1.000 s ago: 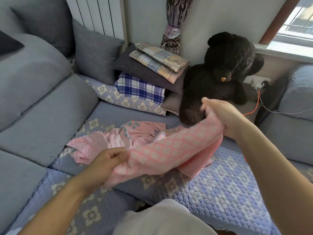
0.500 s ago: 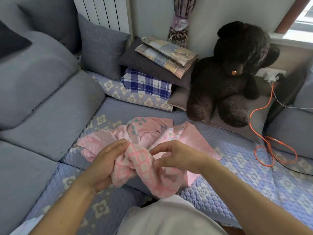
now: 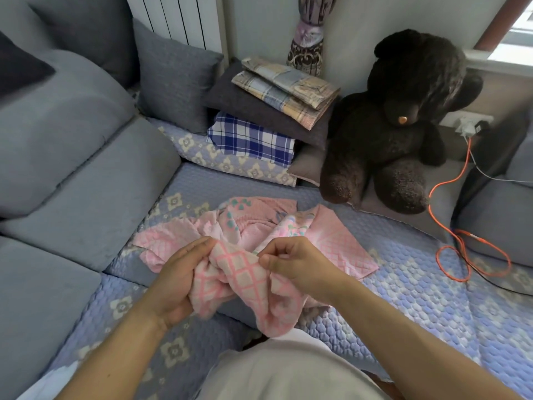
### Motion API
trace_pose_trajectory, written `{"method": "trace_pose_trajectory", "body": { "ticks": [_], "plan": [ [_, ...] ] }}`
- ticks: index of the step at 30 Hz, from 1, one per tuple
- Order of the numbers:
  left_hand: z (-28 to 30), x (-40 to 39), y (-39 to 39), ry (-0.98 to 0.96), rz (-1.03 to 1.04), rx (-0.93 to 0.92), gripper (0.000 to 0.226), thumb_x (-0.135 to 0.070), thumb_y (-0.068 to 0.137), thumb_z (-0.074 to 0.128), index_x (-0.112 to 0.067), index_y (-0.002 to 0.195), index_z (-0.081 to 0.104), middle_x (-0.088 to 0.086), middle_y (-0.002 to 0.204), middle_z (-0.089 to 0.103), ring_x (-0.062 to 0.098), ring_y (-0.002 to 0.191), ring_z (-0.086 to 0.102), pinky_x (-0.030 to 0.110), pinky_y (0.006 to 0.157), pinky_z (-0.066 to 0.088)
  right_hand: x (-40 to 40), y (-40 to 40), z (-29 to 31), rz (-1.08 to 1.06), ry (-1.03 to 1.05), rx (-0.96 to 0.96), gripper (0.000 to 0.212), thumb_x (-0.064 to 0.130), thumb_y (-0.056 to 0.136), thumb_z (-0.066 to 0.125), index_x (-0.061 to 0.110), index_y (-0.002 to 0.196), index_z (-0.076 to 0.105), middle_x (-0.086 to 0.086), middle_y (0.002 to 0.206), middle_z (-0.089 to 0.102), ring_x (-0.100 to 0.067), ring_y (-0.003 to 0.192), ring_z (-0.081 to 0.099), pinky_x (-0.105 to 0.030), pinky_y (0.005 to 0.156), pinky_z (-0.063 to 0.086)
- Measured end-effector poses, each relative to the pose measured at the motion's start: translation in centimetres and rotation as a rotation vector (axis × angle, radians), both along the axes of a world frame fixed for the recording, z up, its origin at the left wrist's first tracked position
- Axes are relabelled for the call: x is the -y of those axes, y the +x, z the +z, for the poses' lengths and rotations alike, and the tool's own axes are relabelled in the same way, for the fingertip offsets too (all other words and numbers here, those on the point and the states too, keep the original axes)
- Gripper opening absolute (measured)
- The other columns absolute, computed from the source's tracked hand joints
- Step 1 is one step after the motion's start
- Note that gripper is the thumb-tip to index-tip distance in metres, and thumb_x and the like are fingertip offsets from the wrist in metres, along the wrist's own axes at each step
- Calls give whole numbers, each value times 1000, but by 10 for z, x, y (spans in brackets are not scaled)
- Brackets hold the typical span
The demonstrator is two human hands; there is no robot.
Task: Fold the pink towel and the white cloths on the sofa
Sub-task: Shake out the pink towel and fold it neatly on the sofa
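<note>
Pink checked towel point(image 3: 242, 281) bunched before teddy bear point(image 3: 403, 119) | pinched by left hand point(image 3: 176, 278), right hand point(image 3: 300, 261) | corners should be matched, edges aligned.

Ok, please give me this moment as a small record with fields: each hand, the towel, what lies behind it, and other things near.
left hand: grips the left end of the pink towel
right hand: pinches the towel's upper edge
towel state: bunched between the hands, hanging, not yet folded flat
behind it: pile of pink cloths on the sofa cover
nearby: dark teddy bear, orange cable, blue checked cloth
</note>
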State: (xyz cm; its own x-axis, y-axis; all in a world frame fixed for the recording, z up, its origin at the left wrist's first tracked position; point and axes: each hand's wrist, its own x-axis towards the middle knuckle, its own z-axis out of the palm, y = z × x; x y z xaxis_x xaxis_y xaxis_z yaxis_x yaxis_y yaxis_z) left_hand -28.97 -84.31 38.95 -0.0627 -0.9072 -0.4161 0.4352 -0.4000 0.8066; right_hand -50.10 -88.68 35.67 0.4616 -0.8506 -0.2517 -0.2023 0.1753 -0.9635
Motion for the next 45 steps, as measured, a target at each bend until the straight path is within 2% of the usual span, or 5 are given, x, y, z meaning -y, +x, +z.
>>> {"method": "trace_pose_trajectory", "body": {
  "ticks": [18,23,28,33,45],
  "plan": [
    [-5,2,5,-27,-19,22,39,-20,99,48,-12,66,68,14,75,68,20,71,69,32,63,58,-7,6,2,-27,-13,-111,26,19,98,64,28,76,73,14,76,67,-3,77,59,-26,81,47],
    [0,2,1,-60,-53,52,51,-14,104,42,-14,60,68,10,68,66,16,62,67,27,56,55,4,-6,18,-109,55,-131,38,41,108,39,24,117,71,16,108,75,6,113,59,-21,97,39],
    [-5,3,-4,-224,-196,230,32,-21,101,48,-9,78,66,10,79,69,13,74,66,24,65,55,-3,17,31,173,-206,-402,43,52,83,70,34,121,67,16,113,69,0,104,62,-27,94,50],
    [-28,12,4,-395,-159,528,28,-56,91,64,-31,105,67,-9,99,68,3,92,61,19,81,50,8,4,33,-11,-603,-606,36,41,90,70,13,71,62,7,75,58,-14,71,53,-36,68,43],
    [-99,34,-14,-408,-407,1021,29,-27,99,60,-29,79,39,-16,63,49,4,56,41,28,58,35,20,-61,140,-679,-697,-312,33,-2,79,69,30,80,74,28,69,68,13,70,60,-6,69,45]
  ]
}}
